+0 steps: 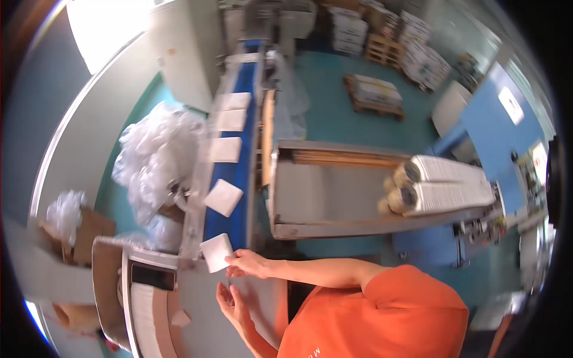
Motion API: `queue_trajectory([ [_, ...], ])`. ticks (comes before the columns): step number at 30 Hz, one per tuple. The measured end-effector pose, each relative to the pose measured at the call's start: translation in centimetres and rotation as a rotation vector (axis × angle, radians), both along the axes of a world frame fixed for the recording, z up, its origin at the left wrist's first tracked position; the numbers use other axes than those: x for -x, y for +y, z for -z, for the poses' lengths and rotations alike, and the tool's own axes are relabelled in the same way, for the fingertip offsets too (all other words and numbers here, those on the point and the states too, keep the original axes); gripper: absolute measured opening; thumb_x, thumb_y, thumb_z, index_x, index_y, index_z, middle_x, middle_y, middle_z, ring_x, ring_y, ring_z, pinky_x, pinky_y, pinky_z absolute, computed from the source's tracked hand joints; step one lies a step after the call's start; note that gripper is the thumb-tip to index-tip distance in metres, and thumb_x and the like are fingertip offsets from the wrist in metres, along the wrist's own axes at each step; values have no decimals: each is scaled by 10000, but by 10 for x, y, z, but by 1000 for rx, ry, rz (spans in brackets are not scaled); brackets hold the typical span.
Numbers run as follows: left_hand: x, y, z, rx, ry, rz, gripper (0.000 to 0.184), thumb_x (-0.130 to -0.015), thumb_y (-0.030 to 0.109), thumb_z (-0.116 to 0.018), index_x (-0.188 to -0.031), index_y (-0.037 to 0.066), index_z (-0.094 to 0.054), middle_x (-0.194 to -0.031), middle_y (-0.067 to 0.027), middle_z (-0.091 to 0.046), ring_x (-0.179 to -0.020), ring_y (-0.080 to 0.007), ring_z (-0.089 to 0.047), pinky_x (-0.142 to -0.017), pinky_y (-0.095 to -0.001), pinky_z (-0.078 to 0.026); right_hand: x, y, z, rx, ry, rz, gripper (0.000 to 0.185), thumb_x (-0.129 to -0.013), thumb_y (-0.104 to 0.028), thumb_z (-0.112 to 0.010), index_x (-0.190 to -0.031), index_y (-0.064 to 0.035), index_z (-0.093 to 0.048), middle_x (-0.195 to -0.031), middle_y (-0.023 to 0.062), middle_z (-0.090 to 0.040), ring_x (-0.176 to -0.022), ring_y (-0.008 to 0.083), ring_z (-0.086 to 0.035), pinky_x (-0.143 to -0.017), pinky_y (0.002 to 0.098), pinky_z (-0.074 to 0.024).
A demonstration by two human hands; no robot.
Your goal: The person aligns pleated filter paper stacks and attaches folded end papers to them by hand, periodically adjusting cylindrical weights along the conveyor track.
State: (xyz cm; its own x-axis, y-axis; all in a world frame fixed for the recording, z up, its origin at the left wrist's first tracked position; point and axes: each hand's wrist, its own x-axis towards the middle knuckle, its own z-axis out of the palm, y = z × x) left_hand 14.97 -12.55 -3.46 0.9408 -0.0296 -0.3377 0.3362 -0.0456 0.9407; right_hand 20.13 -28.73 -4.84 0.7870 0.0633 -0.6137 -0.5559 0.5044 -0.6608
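Person's right hand [246, 263] has its fingers pinched on the edge of a white square packet [216, 253], right at the near end of the blue conveyor belt [231, 224]; left hand [234, 303] hovers close by over the bench [203, 316], fingers loosely curled and a bit apart; more white packets [224, 197] sit in a line up the belt

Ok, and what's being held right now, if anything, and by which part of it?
The right hand appears to pinch a white square by the corner nearest that hand. The left hand holds nothing visible.
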Motion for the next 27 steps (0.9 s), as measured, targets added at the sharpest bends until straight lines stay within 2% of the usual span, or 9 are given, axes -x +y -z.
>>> queue_trajectory([
  [3,-11,-17,-9,-35,-7,92,534,-978,241,-639,-1416,1,-449,-1381,-184,-496,-1264,-241,-486,-1042,-365,-411,39,-17,-9,41,-51,-186,333,-1002,-321,-561,-1056,5,-596,-924,99,-664,-854,199,-685,-711,309,-570],
  [6,-25,-52,-10,-118,-133,218,491,-974,238,-641,-1386,17,-490,-1324,-165,-546,-1223,-233,-516,-1010,-366,-425,93,-41,-15,256,-71,-373,348,-997,-311,-583,-1079,24,-624,-921,72,-659,-808,150,-666,-739,314,-568],
  [9,-28,-99,-31,-268,-276,278,413,-957,207,-651,-1317,25,-566,-1316,-147,-577,-1204,-245,-548,-976,-373,-452,146,-74,2,491,-221,-372,302,-958,-286,-628,-1105,-25,-665,-977,99,-720,-861,205,-681,-773,369,-555],
  [11,-39,-123,-39,-464,-566,319,307,-933,174,-657,-1195,13,-642,-1247,-202,-617,-1190,-341,-572,-1007,-402,-443,171,-102,-42,555,-138,-338,347,-964,-330,-627,-1153,-40,-656,-1063,123,-713,-998,219,-674,-882,366,-526],
  [17,-19,-235,-95,-391,-889,360,280,-914,112,-663,-1178,27,-622,-1195,-189,-633,-1142,-361,-584,-990,-423,-446,226,-163,-92,560,-176,-121,392,-985,-352,-614,-1184,-14,-595,-1061,149,-703,-1005,240,-667,-897,359,-512],
  [21,47,-324,-97,-278,-931,855,379,-859,74,-701,-1220,28,-593,-1180,-198,-622,-1099,-393,-588,-927,-446,-487,266,-204,-109,700,-294,-168,327,-969,-310,-638,-1086,-5,-630,-1023,162,-695,-923,266,-684,-808,362,-532],
  [24,102,-372,-73,-135,-968,1169,584,-807,80,-732,-1350,53,-518,-1314,-222,-538,-1148,-426,-556,-940,-470,-481,314,-243,-134,885,-386,-12,255,-952,-260,-650,-972,-6,-636,-814,135,-658,-737,291,-661,-711,382,-519],
  [25,115,-385,-68,-213,-979,1291,717,-797,88,-728,-1450,85,-433,-1425,-230,-439,-1232,-436,-494,-991,-487,-441,329,-256,-142,946,-417,146,233,-950,-245,-651,-954,-13,-628,-831,136,-640,-738,278,-647,-687,388,-508],
  [27,138,-414,-64,-108,-936,1423,842,-760,138,-760,-1505,115,-370,-1479,-239,-371,-1290,-442,-438,-1030,-500,-404,357,-284,-144,1183,-321,335,199,-922,-227,-677,-983,-42,-639,-1007,127,-631,-928,278,-627,-793,402,-491],
])
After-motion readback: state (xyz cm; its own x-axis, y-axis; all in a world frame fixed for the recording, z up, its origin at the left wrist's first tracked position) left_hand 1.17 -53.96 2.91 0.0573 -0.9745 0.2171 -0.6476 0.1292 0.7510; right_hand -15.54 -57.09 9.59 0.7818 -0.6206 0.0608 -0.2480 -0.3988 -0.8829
